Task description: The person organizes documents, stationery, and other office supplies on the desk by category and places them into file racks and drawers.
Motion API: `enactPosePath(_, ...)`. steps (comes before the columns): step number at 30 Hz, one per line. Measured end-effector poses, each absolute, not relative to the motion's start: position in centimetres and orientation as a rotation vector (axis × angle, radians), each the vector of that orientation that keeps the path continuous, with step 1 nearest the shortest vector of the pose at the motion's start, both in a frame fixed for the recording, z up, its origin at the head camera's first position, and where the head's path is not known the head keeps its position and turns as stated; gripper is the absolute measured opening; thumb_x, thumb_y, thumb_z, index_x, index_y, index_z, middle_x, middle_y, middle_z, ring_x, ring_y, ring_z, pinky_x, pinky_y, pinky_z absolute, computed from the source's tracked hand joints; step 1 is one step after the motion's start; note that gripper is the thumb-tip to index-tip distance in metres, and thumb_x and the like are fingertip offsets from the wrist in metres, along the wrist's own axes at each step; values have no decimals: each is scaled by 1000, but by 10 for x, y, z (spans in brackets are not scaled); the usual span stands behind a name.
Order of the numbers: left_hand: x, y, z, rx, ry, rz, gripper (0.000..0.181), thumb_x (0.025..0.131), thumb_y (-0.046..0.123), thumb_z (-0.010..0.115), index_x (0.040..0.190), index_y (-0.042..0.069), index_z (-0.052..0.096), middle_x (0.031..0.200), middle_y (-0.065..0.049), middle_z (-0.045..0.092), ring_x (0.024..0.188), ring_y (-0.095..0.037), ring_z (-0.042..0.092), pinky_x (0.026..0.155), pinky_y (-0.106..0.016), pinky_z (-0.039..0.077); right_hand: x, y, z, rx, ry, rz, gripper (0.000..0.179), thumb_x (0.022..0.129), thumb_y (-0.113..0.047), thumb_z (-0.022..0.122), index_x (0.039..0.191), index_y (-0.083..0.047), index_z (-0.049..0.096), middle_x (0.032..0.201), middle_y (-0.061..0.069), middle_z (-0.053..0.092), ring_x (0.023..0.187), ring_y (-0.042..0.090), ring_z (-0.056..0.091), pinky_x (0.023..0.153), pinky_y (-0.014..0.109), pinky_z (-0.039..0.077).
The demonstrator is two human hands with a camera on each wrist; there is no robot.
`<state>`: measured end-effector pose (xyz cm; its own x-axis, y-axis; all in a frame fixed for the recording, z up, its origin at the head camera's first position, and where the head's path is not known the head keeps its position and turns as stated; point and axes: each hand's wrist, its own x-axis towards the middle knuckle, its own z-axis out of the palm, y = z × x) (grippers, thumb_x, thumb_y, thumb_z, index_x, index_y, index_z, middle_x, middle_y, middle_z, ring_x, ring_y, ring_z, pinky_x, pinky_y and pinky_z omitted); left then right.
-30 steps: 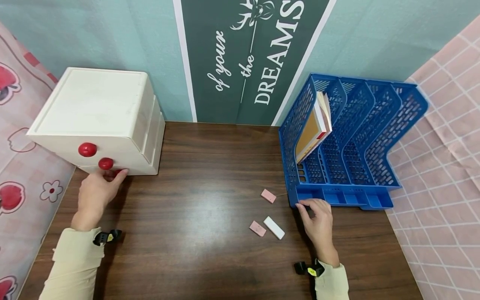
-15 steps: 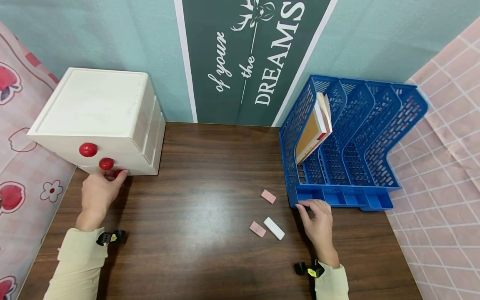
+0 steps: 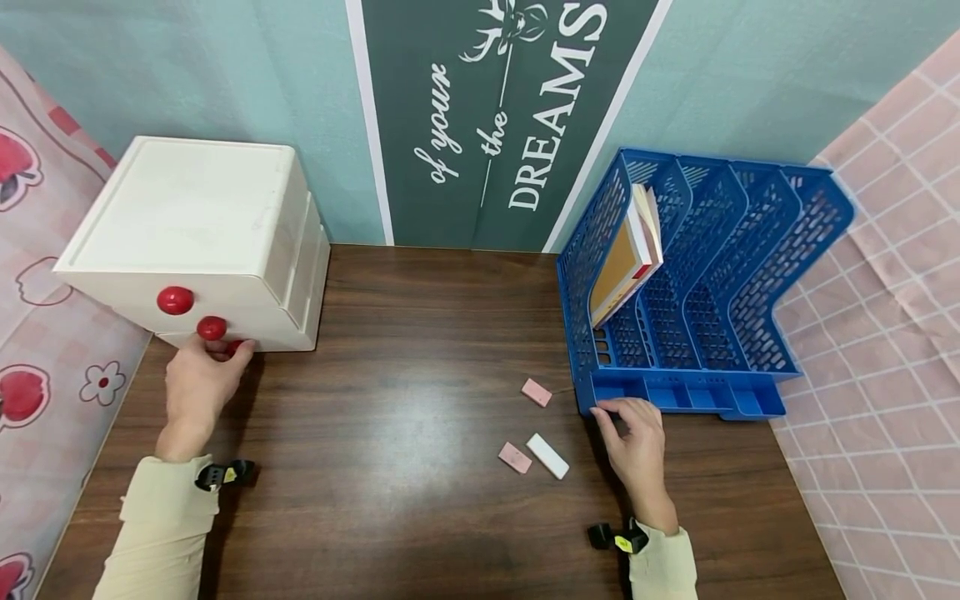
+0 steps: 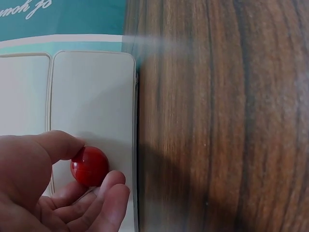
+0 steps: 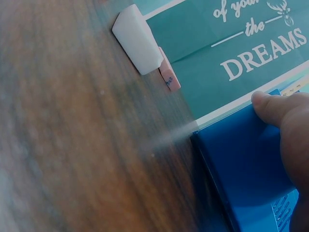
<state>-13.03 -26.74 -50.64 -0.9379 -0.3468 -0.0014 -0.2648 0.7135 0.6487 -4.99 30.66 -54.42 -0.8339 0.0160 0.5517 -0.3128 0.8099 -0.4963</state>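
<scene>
At the left stands a white drawer box (image 3: 195, 204) with red knobs on its front. My left hand (image 3: 197, 385) holds the lowest red knob (image 4: 90, 166), thumb on one side and fingers curled on the other. The drawers look closed. My right hand (image 3: 637, 450) is at the front left corner of a blue file rack (image 3: 678, 375), thumb and forefinger pinching its front edge. In the right wrist view the thumb (image 5: 273, 107) lies on that edge, and the other fingers are hidden. A book (image 3: 626, 258) leans in the rack's leftmost slot.
On the brown wooden table (image 3: 390, 333), between the hands, lie a white eraser (image 3: 547, 456) and two pink erasers, one nearer (image 3: 515, 457) and one farther back (image 3: 536, 392). A green cloth with lettering (image 3: 510, 125) hangs behind. Patterned cloths flank both sides.
The left wrist and forearm have shifted slightly to the right while the fingers stay on the knob. The right hand, rack and erasers look unchanged.
</scene>
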Motion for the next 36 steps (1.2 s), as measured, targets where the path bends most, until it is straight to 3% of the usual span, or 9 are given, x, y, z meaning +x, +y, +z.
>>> enactPosePath(9, -129, -266, -506, 518, -2808, -1010, 43, 97, 39, 62, 105, -3, 59, 93, -25, 67, 81, -38, 60, 62, -39, 41, -50, 306, -546, 250, -2405, 779, 15, 77, 3, 84, 88, -3, 76, 87, 12, 75, 86, 33, 65, 91, 41, 39)
enactPosePath(21, -130, -267, -502, 482, -2843, -971, 39, 97, 36, 62, 99, -3, 57, 86, -24, 66, 79, -41, 61, 59, -39, 40, -49, 308, -545, 213, -2458, 794, 11, 81, -3, 83, 89, -4, 76, 89, 12, 75, 92, 31, 64, 98, 34, 37)
enactPosePath(36, -118, -272, -502, 525, -2891, -988, 49, 97, 41, 62, 106, -7, 58, 98, -29, 66, 86, -43, 58, 64, -42, 41, -50, 308, -544, 212, -2470, 801, 10, 83, -4, 83, 90, -3, 76, 90, 13, 75, 92, 31, 64, 97, 38, 38)
